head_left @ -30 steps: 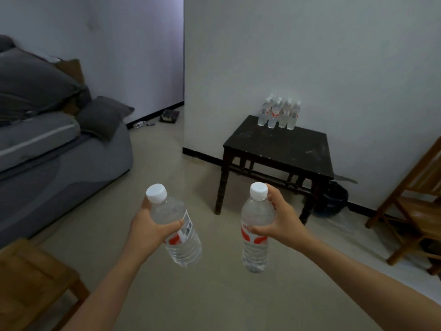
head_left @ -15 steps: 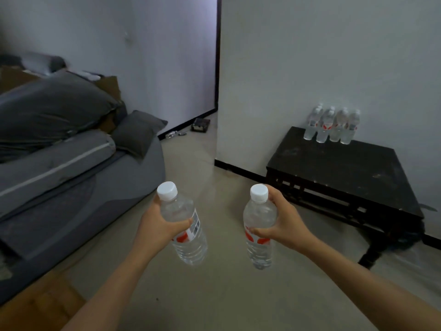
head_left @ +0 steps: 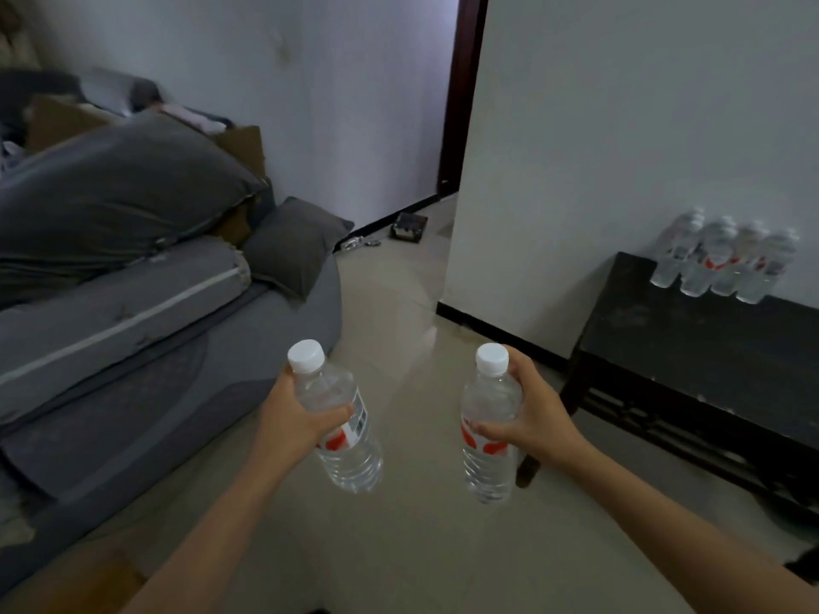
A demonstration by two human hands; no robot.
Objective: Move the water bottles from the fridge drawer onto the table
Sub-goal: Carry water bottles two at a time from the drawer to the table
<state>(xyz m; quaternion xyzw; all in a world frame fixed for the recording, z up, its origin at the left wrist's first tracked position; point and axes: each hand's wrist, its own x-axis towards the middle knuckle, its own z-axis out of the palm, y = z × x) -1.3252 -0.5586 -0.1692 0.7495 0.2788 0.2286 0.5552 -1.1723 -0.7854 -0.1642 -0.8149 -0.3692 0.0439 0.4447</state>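
Two water bottles are carried over the floor: the left bottle, tilted, is clasped by the curled fingers of the left grip, the right bottle, upright, by those of the right grip. The tilted one could be dropped if the hold is loosened. Further right, the near corner of the table could be clipped, and the row of four bottles at its far edge toppled by a careless set-down. Against half a second earlier, the table is seen nearer and further right, the sofa filling more of the left.

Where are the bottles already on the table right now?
Head view, far right: the row of bottles stands at the back edge of the black table, against the white wall.
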